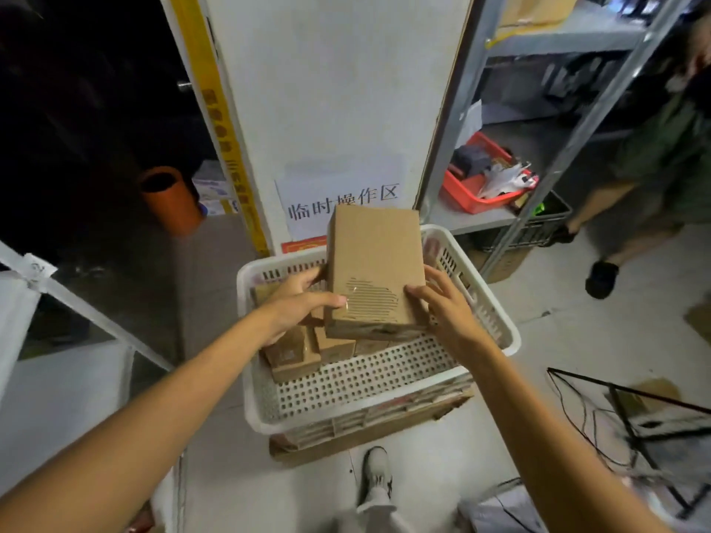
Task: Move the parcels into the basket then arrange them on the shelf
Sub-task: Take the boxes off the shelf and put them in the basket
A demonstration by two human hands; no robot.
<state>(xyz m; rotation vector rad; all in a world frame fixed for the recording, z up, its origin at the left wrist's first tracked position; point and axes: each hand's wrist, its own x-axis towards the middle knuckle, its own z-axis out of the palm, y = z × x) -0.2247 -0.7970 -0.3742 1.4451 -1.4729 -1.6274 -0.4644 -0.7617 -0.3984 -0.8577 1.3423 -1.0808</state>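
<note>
An orange tube point(172, 198) stands at the far left. The left hand point(298, 302) and right hand point(442, 305) grip opposite sides of a brown cardboard box point(375, 271), held above the white basket point(384, 378) on the floor. Smaller boxes point(296, 353) lie inside the basket. Far right, a red tray point(467, 192) sits on the metal shelf point(467, 217).

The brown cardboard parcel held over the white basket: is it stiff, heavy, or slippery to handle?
The parcel probably is stiff: its edges stay straight between the left hand and right hand. It seems light, since fingertips carry it. The glossy tape patch may slip slightly.
</note>
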